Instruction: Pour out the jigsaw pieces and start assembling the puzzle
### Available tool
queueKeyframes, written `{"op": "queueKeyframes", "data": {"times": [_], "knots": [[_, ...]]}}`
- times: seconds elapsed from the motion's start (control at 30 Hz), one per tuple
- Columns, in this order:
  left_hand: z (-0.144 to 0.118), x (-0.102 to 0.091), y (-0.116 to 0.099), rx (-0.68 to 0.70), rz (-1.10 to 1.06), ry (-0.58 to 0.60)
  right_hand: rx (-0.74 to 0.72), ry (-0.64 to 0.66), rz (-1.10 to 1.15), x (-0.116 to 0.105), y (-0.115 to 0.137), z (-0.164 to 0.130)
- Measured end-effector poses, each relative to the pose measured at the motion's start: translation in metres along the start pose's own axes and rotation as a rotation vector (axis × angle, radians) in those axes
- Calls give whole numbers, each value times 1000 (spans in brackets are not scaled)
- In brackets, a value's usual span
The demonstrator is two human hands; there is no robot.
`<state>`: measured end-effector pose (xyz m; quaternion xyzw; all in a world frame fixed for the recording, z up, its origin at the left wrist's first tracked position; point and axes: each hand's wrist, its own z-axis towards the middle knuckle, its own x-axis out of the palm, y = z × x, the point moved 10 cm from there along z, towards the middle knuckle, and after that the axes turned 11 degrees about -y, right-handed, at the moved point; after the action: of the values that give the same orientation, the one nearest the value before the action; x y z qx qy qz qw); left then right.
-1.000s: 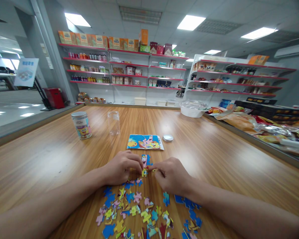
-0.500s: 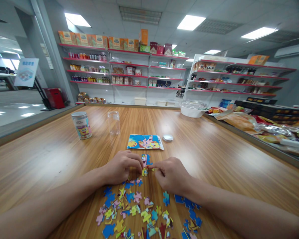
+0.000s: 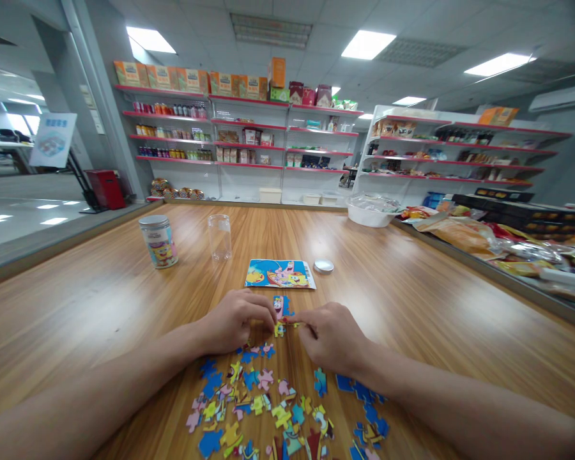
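While my left hand [image 3: 234,322] and my right hand [image 3: 333,337] rest on the wooden tabletop [image 3: 412,287], their fingers [image 3: 268,314] meet over a small yellow puzzle piece [image 3: 279,329], pinched closed on it from both sides. Just beyond the fingertips lies a joined pink and blue puzzle section [image 3: 280,306], touching or nearly touching the pinched piece. Nearer to me, between my forearms, loose puzzle pieces [image 3: 263,409] lie scattered, with a few blue ones [image 3: 359,391] under my right wrist. Farther off sits the reference picture card [image 3: 280,274], with a round metal lid [image 3: 323,266] just to its right. Far left stand an empty clear jar [image 3: 219,237] and a labelled puzzle tin [image 3: 158,241], well apart from my hands.
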<state>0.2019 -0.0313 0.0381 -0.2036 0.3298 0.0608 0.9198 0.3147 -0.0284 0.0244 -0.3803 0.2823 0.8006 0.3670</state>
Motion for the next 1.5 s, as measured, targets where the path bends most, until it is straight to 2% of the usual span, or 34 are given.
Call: {"op": "queueKeyframes", "data": {"times": [0.37,0.7,1.13,1.33,1.5], "knots": [[0,0,2,-11,-3,-5,-11,36,-61,2,1,0],[-1,1,5,-18,-21,-11,-81,14,44,5,2,-3],[-4,2,7,-53,44,35,-100,52,13,6,5,-2],[-4,4,12,-63,16,30,-107,43,29,6,6,-3],[-4,3,11,-63,0,27,-137,-21,71,0,8,-3]]}}
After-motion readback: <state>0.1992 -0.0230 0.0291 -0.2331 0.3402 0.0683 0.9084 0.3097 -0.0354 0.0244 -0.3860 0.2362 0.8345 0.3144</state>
